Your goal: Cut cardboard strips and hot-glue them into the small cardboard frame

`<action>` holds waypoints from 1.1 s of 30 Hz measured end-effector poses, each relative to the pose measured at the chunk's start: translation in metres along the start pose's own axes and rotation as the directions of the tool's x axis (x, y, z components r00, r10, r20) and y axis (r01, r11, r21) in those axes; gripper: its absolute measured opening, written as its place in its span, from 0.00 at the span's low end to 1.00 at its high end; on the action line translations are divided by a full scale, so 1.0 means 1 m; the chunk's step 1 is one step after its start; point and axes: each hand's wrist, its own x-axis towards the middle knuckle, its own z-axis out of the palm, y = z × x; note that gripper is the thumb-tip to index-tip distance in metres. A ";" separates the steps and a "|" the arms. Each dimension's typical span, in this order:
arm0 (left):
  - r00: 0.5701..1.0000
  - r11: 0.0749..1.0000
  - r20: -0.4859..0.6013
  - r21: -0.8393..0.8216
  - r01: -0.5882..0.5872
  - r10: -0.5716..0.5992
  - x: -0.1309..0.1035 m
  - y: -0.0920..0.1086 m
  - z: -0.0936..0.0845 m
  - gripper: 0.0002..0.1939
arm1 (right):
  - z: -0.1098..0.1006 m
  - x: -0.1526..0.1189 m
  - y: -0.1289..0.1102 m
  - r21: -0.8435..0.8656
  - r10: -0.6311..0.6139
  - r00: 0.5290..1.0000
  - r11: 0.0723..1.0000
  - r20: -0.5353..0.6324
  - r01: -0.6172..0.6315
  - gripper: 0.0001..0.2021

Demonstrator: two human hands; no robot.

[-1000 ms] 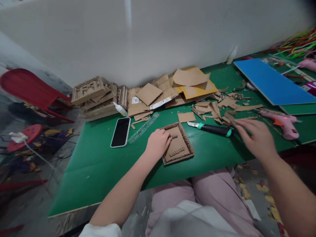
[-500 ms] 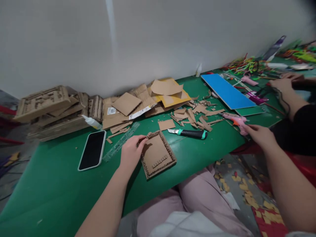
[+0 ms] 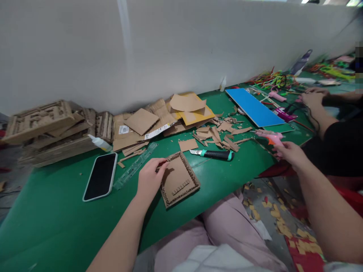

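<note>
The left hand [image 3: 149, 178], in the centre of the frame, is at the upper left corner of the shallow cardboard tray [image 3: 178, 174]. Its thumb and forefinger are bent near to each other; I cannot tell if they pinch some small piece. The tray lies flat on the green table [image 3: 62, 215], a little below the centre of the frame. Its border shows the wavy edge of the cardboard, and a short ridged strip [image 3: 180, 187] lies inside, near the lower side.

The right hand [image 3: 294, 155], at the right of the frame, has its fingers closed around the handle of the pink glue gun [image 3: 274, 138], whose nozzle points to the left.

Between the two hands, the utility knife [image 3: 215, 154] lies with its blade out, just beside a small cardboard piece [image 3: 188, 145]. Above them are the cardboard scraps [image 3: 218, 134]. To the left of the tray lie the clear ruler [image 3: 135, 166] and the phone [image 3: 100, 176], and a white bottle [image 3: 100, 143] lies on its side above the phone. The stacked cardboard frames [image 3: 39, 119] are at the left of the frame. At the upper right there is a blue board [image 3: 255, 107], and beyond it the hands of another person [image 3: 313, 99].
</note>
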 end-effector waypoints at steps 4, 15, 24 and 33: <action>0.999 0.998 -0.011 -0.062 0.034 -0.035 0.000 0.001 0.000 0.09 | -0.003 -0.019 -0.014 0.286 0.036 0.998 0.957 0.046 -0.048 0.17; 0.831 0.215 0.368 -0.849 0.484 -0.418 0.000 0.015 -0.004 0.16 | 0.023 -0.101 -0.066 0.671 -0.035 0.923 0.698 0.382 -0.251 0.15; 0.779 -0.148 0.567 -0.823 0.548 -0.269 -0.001 0.015 -0.009 0.14 | 0.086 -0.204 -0.107 0.457 -0.064 0.818 0.853 0.572 -0.252 0.18; 0.748 -0.181 0.628 -0.778 0.602 -0.214 -0.003 0.015 -0.009 0.13 | 0.099 -0.228 -0.120 0.494 -0.261 0.722 0.860 0.641 -0.129 0.15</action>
